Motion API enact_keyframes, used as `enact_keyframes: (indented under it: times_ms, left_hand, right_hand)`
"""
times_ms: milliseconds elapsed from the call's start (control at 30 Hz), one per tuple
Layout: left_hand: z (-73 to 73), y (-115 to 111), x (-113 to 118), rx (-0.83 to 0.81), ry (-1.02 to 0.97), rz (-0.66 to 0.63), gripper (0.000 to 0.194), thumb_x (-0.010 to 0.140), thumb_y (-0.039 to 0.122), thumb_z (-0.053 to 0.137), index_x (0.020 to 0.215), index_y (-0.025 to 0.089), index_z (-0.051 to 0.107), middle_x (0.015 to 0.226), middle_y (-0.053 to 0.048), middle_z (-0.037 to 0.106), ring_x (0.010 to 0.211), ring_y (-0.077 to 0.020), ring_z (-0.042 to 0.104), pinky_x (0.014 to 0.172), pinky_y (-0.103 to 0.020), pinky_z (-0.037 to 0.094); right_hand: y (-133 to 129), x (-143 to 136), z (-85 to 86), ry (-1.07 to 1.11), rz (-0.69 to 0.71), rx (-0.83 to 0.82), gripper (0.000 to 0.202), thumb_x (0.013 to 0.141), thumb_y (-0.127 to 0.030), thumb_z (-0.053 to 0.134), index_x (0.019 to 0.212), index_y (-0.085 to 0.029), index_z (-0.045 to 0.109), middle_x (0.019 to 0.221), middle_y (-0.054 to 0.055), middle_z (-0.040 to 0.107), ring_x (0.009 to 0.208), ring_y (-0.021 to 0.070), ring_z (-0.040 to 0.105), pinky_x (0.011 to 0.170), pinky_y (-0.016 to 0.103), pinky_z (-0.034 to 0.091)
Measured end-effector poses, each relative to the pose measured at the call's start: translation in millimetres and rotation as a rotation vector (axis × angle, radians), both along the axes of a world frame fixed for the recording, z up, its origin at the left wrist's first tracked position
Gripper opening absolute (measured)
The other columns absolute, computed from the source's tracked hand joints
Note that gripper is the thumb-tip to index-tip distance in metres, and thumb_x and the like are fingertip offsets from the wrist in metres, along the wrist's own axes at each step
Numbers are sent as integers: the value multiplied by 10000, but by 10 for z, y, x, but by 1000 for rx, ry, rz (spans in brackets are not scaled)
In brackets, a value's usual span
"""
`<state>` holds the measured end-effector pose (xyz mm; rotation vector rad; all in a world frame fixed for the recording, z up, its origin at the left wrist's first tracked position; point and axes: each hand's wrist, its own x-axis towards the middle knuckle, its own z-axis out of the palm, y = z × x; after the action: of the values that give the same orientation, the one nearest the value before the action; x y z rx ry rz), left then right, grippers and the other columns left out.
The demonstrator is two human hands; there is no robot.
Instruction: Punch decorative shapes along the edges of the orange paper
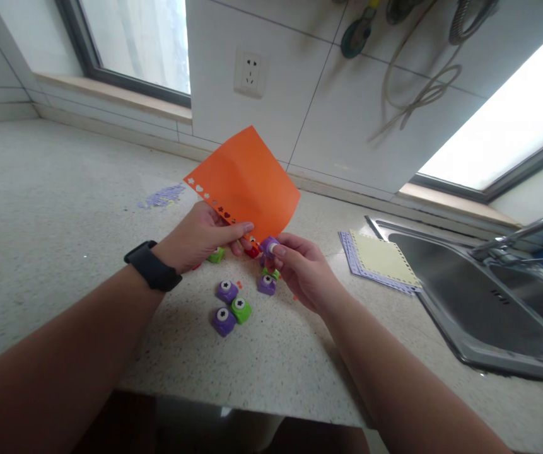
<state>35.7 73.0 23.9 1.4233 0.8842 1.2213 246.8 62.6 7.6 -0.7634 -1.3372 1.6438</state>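
L hand (217,230) grips orange paper (250,183) by its lower edge, thumb on top; the sheet is tilted up off the counter (63,252), w/ a row of punched shapes (hearts, stars etc.) along that edge. R hand (302,265) pinches a purple punch (270,245) btwn thumb & fingers, at the paper's lower corner. Red punch (252,250) is just beside it, partly hidden. Below the hands, on the counter: purple & green punches (241,309) w/ white round tops, plus a few orange bits (239,285). Pile of purple scraps (161,197) w/ some yellow sits L of the paper. Punched sheets (385,258), pale yellow on top of purple, lie on the R, overlapping the sink (479,290) rim. Black watch (152,265) on L wrist.
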Motion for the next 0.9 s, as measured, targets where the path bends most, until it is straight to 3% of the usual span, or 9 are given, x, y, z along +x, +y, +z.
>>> enact_keyframes:
  times_ms: [900]
  left_hand:
    - [60, -44, 36, -9, 25, 2, 77, 832, 195, 760, 824, 122, 736, 645, -19, 756, 553, -134, 710, 535, -202, 587]
  right_hand:
    - [21, -10, -13, 7, -9, 8, 172, 799, -348, 825, 871, -200, 775, 803, 11, 687, 693, 121, 573, 669, 279, 436]
